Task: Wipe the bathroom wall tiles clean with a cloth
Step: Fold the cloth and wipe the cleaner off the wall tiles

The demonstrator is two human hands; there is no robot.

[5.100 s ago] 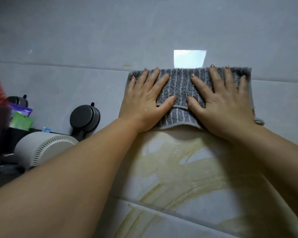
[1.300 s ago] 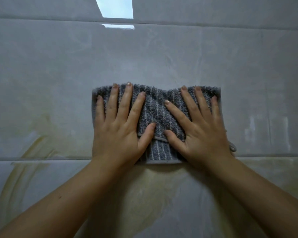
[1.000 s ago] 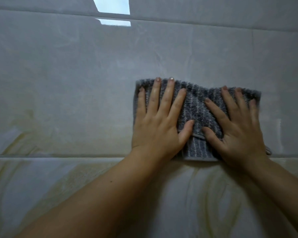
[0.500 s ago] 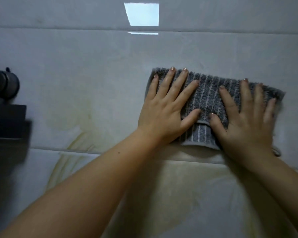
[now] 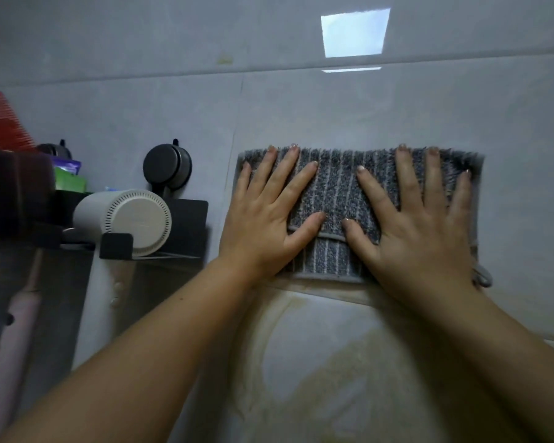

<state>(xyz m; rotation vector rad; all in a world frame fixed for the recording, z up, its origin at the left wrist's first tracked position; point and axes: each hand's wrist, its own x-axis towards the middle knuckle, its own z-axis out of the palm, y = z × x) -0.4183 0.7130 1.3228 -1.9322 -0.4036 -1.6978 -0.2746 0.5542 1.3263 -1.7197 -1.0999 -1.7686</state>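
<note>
Pressing: my left hand (image 5: 263, 225) and right hand (image 5: 419, 231) lie flat, side by side, on the grey striped cloth (image 5: 336, 187).
Fingers (image 5: 279, 174): straight and spread on both hands, gripping nothing, palms down on the cloth.
Cloth: folded, flat against the grey wall tiles (image 5: 301, 107), just above a yellowish stain (image 5: 333, 362).
Left of cloth: white hair dryer (image 5: 125, 219) on a black shelf (image 5: 187, 219).

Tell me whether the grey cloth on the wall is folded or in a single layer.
Folded: a hemmed edge crosses the cloth between the thumbs, with a second layer showing below it.
</note>
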